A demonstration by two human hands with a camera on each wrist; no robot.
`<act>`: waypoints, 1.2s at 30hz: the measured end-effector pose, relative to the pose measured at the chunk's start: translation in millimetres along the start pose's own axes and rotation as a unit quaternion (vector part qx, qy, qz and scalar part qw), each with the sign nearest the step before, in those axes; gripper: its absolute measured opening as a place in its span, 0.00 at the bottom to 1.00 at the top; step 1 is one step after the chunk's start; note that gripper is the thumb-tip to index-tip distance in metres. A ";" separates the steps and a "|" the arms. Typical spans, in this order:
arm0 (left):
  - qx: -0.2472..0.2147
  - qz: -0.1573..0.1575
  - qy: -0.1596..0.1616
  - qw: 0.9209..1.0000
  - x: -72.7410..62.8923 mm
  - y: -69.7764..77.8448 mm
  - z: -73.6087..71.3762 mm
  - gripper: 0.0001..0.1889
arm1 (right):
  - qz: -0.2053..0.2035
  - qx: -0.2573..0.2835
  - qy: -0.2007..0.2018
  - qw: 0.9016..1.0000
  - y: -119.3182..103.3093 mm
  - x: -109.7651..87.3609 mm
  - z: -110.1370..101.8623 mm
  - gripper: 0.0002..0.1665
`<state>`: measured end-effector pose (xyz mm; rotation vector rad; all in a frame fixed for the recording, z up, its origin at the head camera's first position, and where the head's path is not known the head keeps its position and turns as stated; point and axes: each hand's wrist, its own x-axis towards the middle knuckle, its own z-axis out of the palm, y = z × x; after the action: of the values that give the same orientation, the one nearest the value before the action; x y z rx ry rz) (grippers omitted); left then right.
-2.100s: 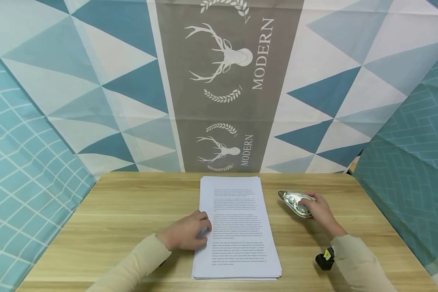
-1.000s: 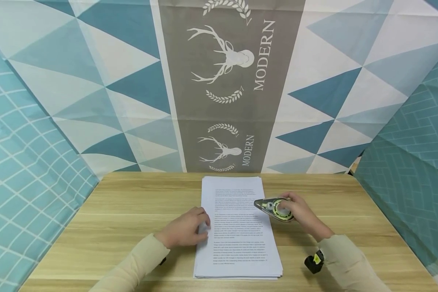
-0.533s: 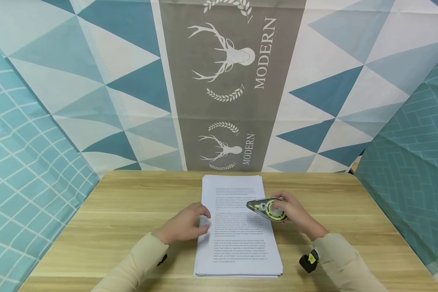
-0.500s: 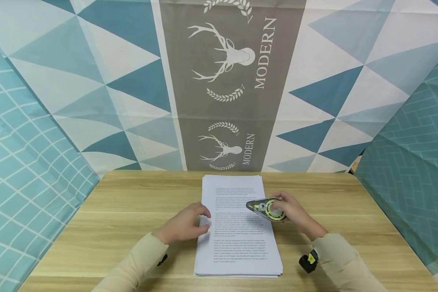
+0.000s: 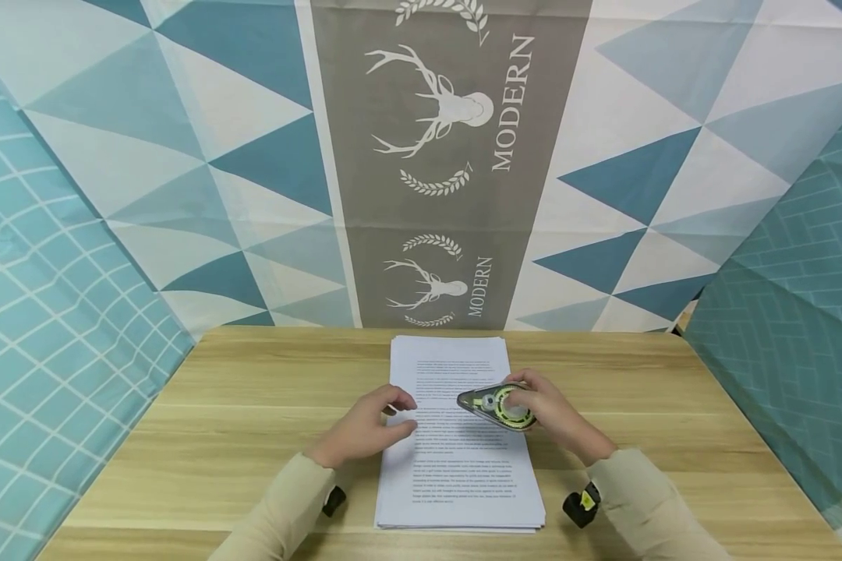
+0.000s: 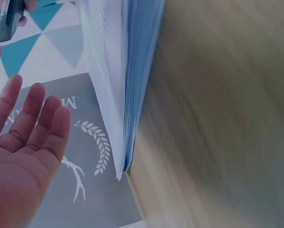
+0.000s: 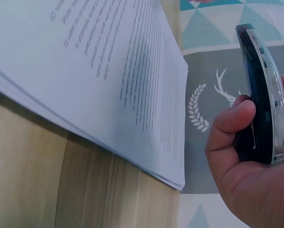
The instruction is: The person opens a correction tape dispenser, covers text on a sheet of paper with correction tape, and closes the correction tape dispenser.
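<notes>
My right hand (image 5: 543, 409) pinches a teardrop-shaped correction tape (image 5: 497, 405) with a clear case and a yellow-green wheel. Its dark narrow tip points left, over the stack of printed paper (image 5: 456, 483). The right wrist view shows the correction tape (image 7: 263, 95) edge-on between thumb and fingers, raised above the sheets. My left hand (image 5: 365, 427) hovers at the left edge of the stack with nothing in it. Seen from the left wrist, the fingers of that hand (image 6: 30, 128) are loosely extended, beside the paper stack (image 6: 113, 71).
The stack stands on a wood-grain table (image 5: 252, 405), running from near its back edge toward the front. A patterned cloth backdrop (image 5: 435, 195) rises behind it, with blue tiled cloth (image 5: 56, 273) at the left side. Black wrist cameras (image 5: 581, 505) hang beneath the sleeves.
My right hand has carried the correction tape leftward from the bare table to over the paper. My left hand has lifted slightly and shifted a little rightward and away from me.
</notes>
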<state>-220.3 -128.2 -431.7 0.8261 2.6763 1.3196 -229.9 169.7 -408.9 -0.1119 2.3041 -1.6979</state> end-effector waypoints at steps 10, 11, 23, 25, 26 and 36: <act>-0.062 -0.032 0.012 0.998 5.1 13.0 14.6 0.11 | -0.006 -0.009 -0.027 1.000 4.3 0.7 15.2 0.22; -0.064 -0.036 0.012 0.997 5.1 18.8 14.6 0.10 | -0.007 -0.010 -0.030 0.999 4.3 1.0 16.7 0.22; -0.101 -0.077 0.010 0.992 9.4 33.3 28.1 0.12 | -0.028 -0.028 -0.051 0.998 -1.0 2.5 30.3 0.21; -0.110 -0.078 0.012 0.991 10.6 26.8 33.1 0.13 | -0.031 -0.032 -0.055 0.997 -2.1 2.2 31.5 0.21; -0.112 -0.078 0.013 0.991 10.9 26.0 34.2 0.13 | -0.033 -0.033 -0.058 0.997 -2.2 2.2 31.9 0.21; -0.141 -0.082 0.026 0.986 8.1 24.6 34.2 0.14 | -0.052 -0.017 -0.078 0.996 -3.7 -1.5 32.5 0.27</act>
<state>-207.2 -87.4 -433.5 0.5353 2.4481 1.6442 -220.2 138.8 -414.0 -0.3627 2.2471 -1.6363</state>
